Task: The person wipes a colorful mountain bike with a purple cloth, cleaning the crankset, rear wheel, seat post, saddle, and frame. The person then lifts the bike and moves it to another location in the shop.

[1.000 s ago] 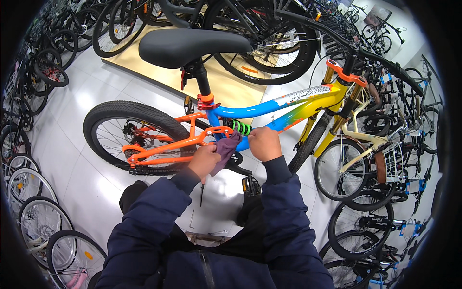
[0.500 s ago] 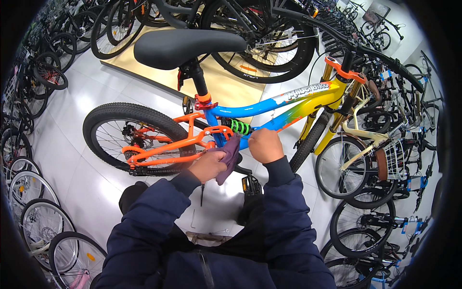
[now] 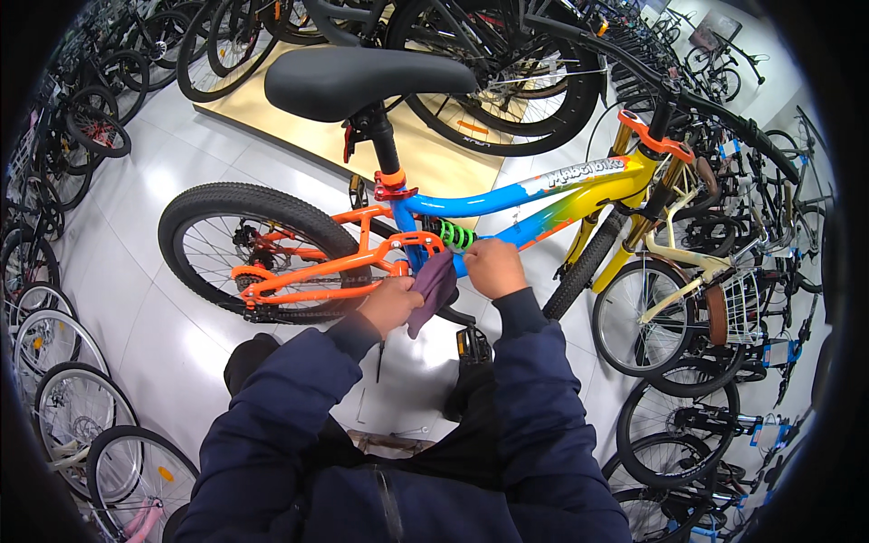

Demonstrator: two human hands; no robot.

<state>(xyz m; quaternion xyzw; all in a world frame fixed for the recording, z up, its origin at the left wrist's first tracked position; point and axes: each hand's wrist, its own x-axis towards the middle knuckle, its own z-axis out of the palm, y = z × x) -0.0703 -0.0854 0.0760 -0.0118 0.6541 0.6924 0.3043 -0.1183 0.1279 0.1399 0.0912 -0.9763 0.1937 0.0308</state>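
Note:
A child-size mountain bike with a blue and yellow frame (image 3: 480,206) and an orange rear swingarm (image 3: 317,288) stands crosswise in front of me. My left hand (image 3: 390,304) is closed on a purple cloth (image 3: 434,291), which hangs against the frame below the green shock spring (image 3: 458,236). Just right of the cloth, my right hand (image 3: 495,269) is closed at the blue lower tube. Its fingertips are turned inward, and what they pinch is hidden. The pedal (image 3: 472,345) and part of the crank show below my hands.
The black saddle (image 3: 367,81) rises above the frame, with the rear wheel (image 3: 186,262) at left. Behind the bike, other bicycles stand on a low wooden platform (image 3: 272,122). A cream bicycle with a white basket (image 3: 744,312) is at right. Rows of bikes line both sides.
My right hand has shifted slightly left, closer to the shock spring and the cloth. The left hand and cloth have risen a little. The whole view has shifted slightly.

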